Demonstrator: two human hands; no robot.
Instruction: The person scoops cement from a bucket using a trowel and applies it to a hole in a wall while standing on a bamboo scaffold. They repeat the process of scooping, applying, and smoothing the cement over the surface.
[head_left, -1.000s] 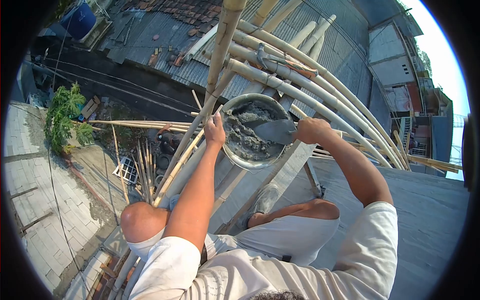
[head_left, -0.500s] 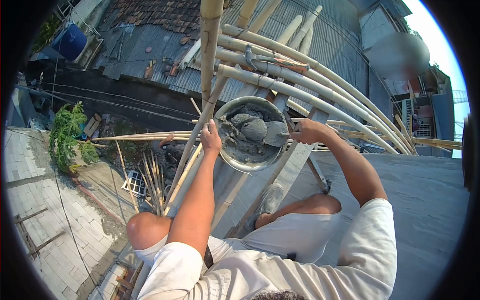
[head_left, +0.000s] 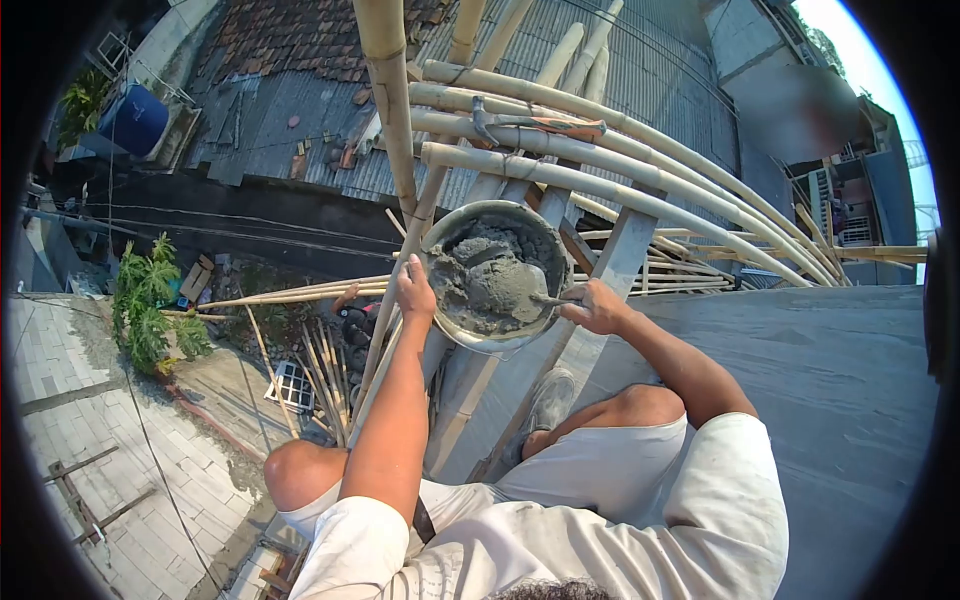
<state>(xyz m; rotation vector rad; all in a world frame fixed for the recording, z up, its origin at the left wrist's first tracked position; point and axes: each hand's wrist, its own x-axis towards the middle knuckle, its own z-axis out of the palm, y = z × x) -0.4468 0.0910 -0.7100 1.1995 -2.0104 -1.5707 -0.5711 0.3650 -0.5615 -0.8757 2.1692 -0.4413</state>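
The round grey bucket (head_left: 490, 344) is above an outdoor scaffold, with a leafy green plant (head_left: 145, 305) below on the left, pale bamboo poles (head_left: 640, 182) beyond and a flat grey slab (head_left: 800, 370) to the right. Inside, the dull grey mortar (head_left: 500, 285) looks wet and lumpy, heaped near the middle. The left hand (head_left: 416, 290) grips the left rim, while the right hand (head_left: 600, 306), apart from it, is closed round a mortar-coated trowel (head_left: 549, 299).

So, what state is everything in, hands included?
Round grey bucket: open-topped, partly filled
Wet grey mortar: lumpy, heaped mid-bucket
Grey metal trowel: blade under mortar
Left hand: closed on bucket rim
Right hand: closed on trowel handle
Long pale bamboo poles: tied together
Orange-handled claw hammer: lying on poles
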